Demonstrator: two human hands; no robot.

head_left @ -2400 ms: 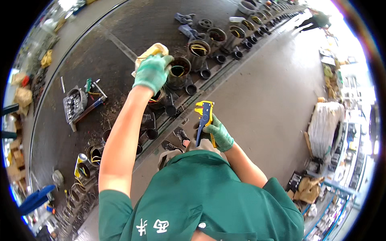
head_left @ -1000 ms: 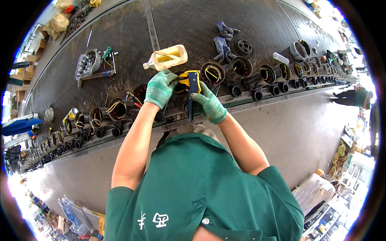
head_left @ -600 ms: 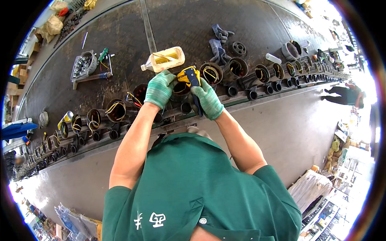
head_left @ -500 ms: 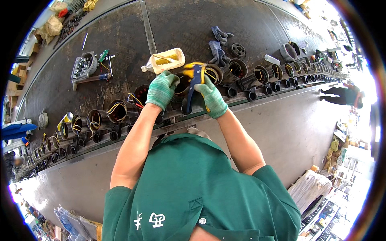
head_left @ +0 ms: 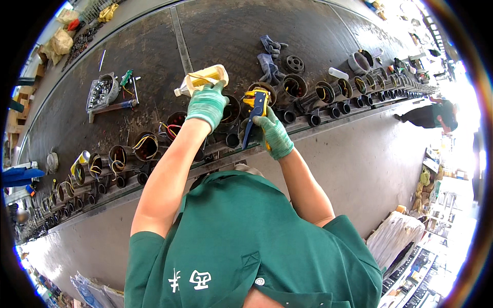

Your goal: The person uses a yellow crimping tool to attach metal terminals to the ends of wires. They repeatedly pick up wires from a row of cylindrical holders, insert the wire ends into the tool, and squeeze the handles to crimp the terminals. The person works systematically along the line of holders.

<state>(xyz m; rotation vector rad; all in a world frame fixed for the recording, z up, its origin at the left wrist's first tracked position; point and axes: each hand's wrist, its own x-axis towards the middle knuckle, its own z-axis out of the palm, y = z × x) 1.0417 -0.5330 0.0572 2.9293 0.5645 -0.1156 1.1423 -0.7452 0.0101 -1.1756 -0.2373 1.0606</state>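
Observation:
A clear plastic bottle (head_left: pixel 183 91), cut open along its side, lies on the dark workbench with thin yellow pieces inside. My left hand (head_left: pixel 207 107), in a green knitted glove, reaches onto its near edge with fingers stretched over the opening. What lies under those fingertips is hidden. In my gloved right hand (head_left: pixel 277 134) is a blue and yellow wire stripper (head_left: pixel 257 105), its yellow head pointing away from me. It is held above the row of metal motor housings (head_left: pixel 147 146), many with yellow wires coming out of their round openings.
Grey gloves (head_left: pixel 270 66) and a dark round cover (head_left: pixel 294 63) lie beyond the row. At left sits a metal casting (head_left: pixel 105 91) filled with small parts, with a green tool (head_left: pixel 127 77) beside it. A white cylinder (head_left: pixel 338 73) lies at right; another person (head_left: pixel 436 116) stands farther right.
My left hand has moved from over the housings up to the bottle, and its fingers have stretched out. The wire stripper in my right hand has turned and come lower.

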